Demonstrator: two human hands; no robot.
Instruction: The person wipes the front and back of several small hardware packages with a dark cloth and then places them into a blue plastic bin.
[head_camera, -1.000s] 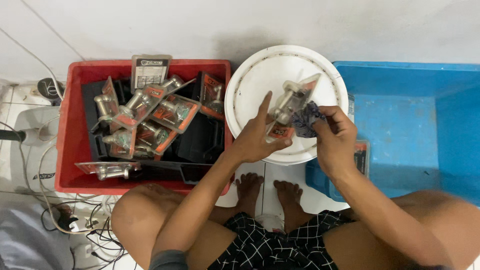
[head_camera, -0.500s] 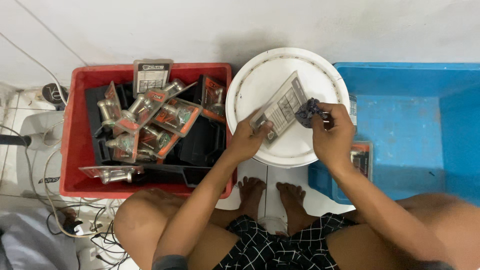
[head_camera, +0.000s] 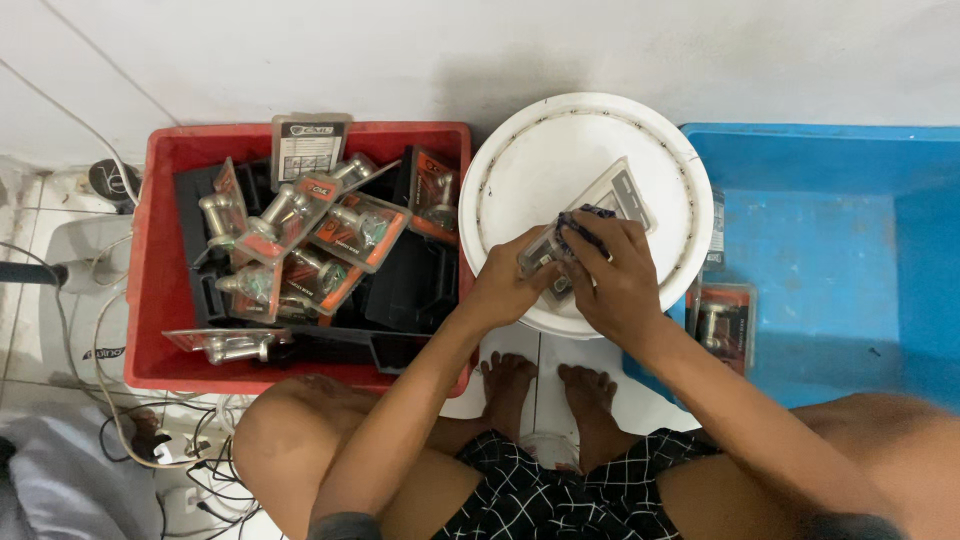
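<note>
A flat blister pack (head_camera: 622, 196) with a grey card back lies on the round white lid (head_camera: 540, 160) of a bucket. My left hand (head_camera: 505, 284) grips its near left corner. Pressed onto the pack's middle is my right hand (head_camera: 615, 275), closed on a small dark cloth (head_camera: 583, 222). The near half of the pack is hidden under both hands.
A red crate (head_camera: 150, 250) on the left holds several blister packs of metal knobs (head_camera: 290, 215). A blue tub (head_camera: 830, 230) on the right holds one such pack (head_camera: 722, 322) at its near left. Cables (head_camera: 110, 400) lie on the floor at the left. My bare feet (head_camera: 545, 385) rest below the bucket.
The pack was held up and tilted over the lid; now it lies lower and flatter. My right hand with the cloth has moved left onto it.
</note>
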